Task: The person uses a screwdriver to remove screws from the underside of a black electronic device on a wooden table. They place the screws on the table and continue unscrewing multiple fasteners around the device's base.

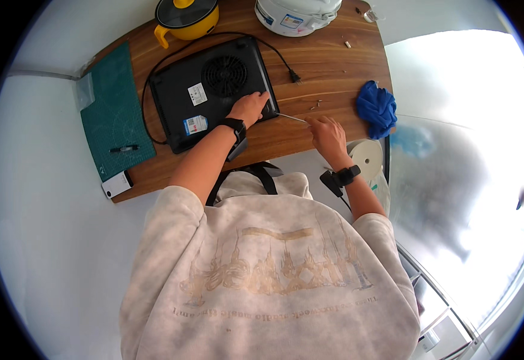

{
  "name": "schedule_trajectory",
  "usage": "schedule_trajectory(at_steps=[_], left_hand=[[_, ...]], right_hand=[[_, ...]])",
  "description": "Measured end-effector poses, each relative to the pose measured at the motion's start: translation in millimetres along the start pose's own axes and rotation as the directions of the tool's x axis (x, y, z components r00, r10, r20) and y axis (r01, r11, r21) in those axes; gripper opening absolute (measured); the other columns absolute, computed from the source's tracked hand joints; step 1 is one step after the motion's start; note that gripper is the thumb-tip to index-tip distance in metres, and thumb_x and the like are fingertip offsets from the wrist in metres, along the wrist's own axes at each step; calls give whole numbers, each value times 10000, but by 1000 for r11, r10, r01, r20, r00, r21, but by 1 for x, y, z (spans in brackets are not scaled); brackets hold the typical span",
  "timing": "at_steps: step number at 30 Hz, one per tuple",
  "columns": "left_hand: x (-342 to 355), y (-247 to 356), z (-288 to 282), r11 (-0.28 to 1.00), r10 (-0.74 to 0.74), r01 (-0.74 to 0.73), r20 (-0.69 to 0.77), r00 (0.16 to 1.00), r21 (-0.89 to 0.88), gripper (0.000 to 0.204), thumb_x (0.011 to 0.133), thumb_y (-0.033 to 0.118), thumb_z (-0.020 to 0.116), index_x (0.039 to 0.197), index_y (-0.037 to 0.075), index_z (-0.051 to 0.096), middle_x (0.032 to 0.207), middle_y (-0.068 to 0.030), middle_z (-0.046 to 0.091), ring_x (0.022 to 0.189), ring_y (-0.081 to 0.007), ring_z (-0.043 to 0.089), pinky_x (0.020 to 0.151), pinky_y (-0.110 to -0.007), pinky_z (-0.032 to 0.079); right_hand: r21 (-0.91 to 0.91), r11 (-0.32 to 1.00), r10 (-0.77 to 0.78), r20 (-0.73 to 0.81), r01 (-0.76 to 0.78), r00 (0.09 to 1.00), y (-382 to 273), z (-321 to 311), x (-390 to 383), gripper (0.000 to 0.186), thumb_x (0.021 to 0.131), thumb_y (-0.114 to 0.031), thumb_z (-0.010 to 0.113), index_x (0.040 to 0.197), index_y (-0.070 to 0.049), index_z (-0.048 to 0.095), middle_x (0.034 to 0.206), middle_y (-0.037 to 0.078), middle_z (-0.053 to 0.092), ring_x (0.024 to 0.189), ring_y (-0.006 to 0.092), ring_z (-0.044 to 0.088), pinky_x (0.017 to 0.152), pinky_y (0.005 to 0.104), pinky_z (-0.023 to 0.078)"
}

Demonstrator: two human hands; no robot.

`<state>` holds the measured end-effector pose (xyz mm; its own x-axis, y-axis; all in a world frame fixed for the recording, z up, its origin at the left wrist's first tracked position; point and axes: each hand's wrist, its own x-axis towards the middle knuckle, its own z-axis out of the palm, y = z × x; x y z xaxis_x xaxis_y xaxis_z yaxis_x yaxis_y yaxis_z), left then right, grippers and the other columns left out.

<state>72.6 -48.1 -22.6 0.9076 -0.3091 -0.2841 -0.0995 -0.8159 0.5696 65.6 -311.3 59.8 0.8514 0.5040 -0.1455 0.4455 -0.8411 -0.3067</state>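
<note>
A black induction cooker (181,123) lies upside down on the wooden table, its round fan grille and two labels facing up. My left hand (248,109) is on its right side near the front corner, fingers closed at the edge. My right hand (328,137) is closed around a screwdriver (292,117), whose handle is mostly hidden in the fingers. The thin metal shaft points left, and its tip meets the cooker's front right corner. A few small screws (316,104) lie on the table just beyond my right hand.
The cooker's power cord (217,34) loops behind it, its plug to the right. A green cutting mat (115,114) with a black pen (124,148) lies left. At the back stand a yellow pot (205,25) and a white appliance (298,15). A blue cloth (376,105) lies right.
</note>
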Motion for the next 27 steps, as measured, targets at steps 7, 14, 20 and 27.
schedule_trajectory(at_steps=[7, 14, 20, 27], left_hand=[[1, -1, 1, 1000, -9, 9, 0, 1000, -6, 562, 783, 22, 734, 1274, 4, 461, 1029, -217, 578, 966, -395, 608, 806, -450, 518], [-1, 4, -7, 1000, -2, 1, 36, 999, 15, 513, 849, -14, 670, 1320, 2, 468, 1071, -220, 579, 975, -358, 622, 812, -429, 548], [0, 3, -6, 999, -12, 10, 49, 999, 32, 491, 844, -9, 677, 1293, -1, 477, 1068, -217, 584, 989, -364, 621, 818, -423, 549], [0, 5, -9, 999, -25, 24, 56, 998, 29, 498, 828, 20, 708, 1274, 3, 486, 1077, -213, 587, 1010, -364, 622, 837, -424, 547]], right_hand=[[-214, 964, -169, -41, 157, 985, 4, -5, 19, 288, 784, -58, 633, 1045, -155, 704, 967, 64, 649, 970, 253, 591, 850, 383, 418], [-304, 926, -234, 3, 224, 972, 6, -7, 34, 404, 737, -25, 632, 1107, -167, 709, 980, 57, 631, 1022, 235, 569, 945, 393, 383], [-313, 915, -258, 31, 254, 966, 6, -10, 42, 403, 735, -9, 629, 1098, -159, 717, 970, 57, 614, 1038, 239, 560, 972, 404, 374], [-335, 874, -386, -37, 353, 922, 5, -16, 51, 280, 801, -71, 609, 1043, -144, 730, 983, 81, 600, 1038, 256, 550, 1002, 430, 370]])
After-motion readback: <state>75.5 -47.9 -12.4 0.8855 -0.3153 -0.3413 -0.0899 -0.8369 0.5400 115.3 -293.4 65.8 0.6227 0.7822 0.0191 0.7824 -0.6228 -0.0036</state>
